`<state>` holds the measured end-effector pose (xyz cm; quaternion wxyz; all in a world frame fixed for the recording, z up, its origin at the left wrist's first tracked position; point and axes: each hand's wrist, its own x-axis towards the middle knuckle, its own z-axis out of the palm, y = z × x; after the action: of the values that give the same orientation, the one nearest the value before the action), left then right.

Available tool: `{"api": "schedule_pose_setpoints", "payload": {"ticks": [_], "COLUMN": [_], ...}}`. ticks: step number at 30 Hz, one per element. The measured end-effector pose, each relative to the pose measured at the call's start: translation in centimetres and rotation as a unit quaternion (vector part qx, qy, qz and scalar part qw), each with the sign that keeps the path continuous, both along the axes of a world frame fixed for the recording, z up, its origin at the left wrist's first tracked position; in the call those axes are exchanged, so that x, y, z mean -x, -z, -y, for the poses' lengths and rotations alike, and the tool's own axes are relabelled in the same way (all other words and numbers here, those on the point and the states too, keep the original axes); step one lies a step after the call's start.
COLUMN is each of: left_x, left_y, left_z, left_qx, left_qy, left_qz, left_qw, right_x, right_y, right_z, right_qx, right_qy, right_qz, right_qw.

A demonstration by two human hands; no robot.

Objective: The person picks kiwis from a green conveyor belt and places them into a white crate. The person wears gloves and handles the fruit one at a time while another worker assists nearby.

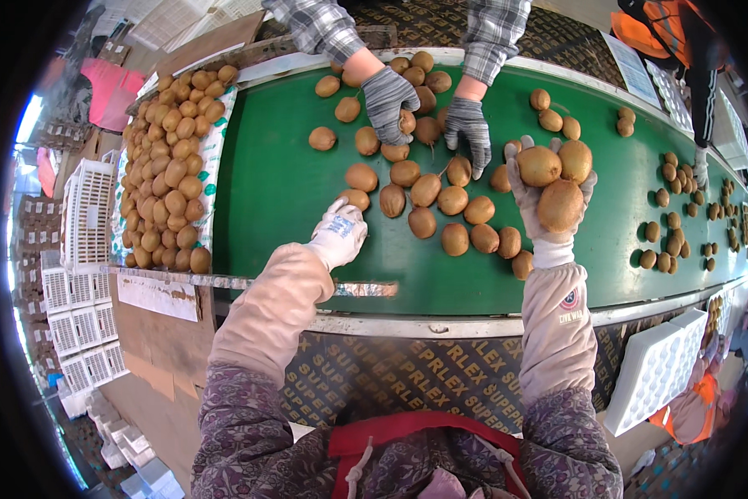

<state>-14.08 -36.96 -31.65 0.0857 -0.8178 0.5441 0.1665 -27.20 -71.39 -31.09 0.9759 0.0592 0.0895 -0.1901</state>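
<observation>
My right hand (552,187), in a pale glove, is turned palm up above the green conveyor belt (274,218). It holds three brown kiwifruit (560,204), cradled between its spread fingers. My left hand (341,236), in a white glove with blue print, is curled low over the belt, its fingers on a kiwifruit (355,199). Its fingertips are partly hidden. Several loose kiwifruit (425,190) lie between my two hands. Across the belt, another person's grey-gloved hand (389,103) grasps a kiwifruit (406,121); that person's other hand (467,134) reaches down among the fruit.
A heap of kiwifruit (168,168) lies on a printed sheet at the belt's left end. A metal-covered rail (361,289) runs along the near edge. White moulded trays (655,368) stand at right, white crates (90,212) at left. Farther right, another gloved hand (700,167) is by more fruit.
</observation>
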Motion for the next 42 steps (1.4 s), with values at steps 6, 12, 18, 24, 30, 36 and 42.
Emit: {"api": "schedule_pose_setpoints", "payload": {"ticks": [6,12,18,24,30,36,42], "left_x": [0.7,0.8,1.6,1.4,-1.8,-3.8,-4.5], "left_y": [2.5,4.7,5.7,0.9,-4.4,-4.7,0.9], "left_z": [10.8,20.3,21.7,17.0,8.4,1.1,-2.0], "left_qx": [0.154,0.133,-0.082,0.165,0.274,0.096,0.140], "left_qy": [-0.143,-0.101,-0.042,-0.294,-0.168,-0.222,-0.371], "left_qz": [-0.055,0.014,-0.142,-0.248,0.070,0.181,-0.002], "left_qw": [0.976,0.986,0.986,0.908,0.944,0.953,0.918], "right_x": [2.5,4.9,7.1,8.3,6.3,4.5,4.9], "right_y": [1.0,1.6,3.5,3.9,1.2,1.2,2.0], "right_z": [1.1,2.8,3.0,-0.7,-6.8,-11.2,-8.8], "right_qx": [0.027,0.045,-0.009,-0.027,-0.007,-0.076,-0.057], "right_qy": [0.004,0.040,0.003,-0.009,-0.096,-0.118,-0.103], "right_qz": [0.002,-0.031,0.015,-0.038,-0.085,-0.016,-0.027], "right_qw": [1.000,0.998,1.000,0.999,0.992,0.990,0.993]}}
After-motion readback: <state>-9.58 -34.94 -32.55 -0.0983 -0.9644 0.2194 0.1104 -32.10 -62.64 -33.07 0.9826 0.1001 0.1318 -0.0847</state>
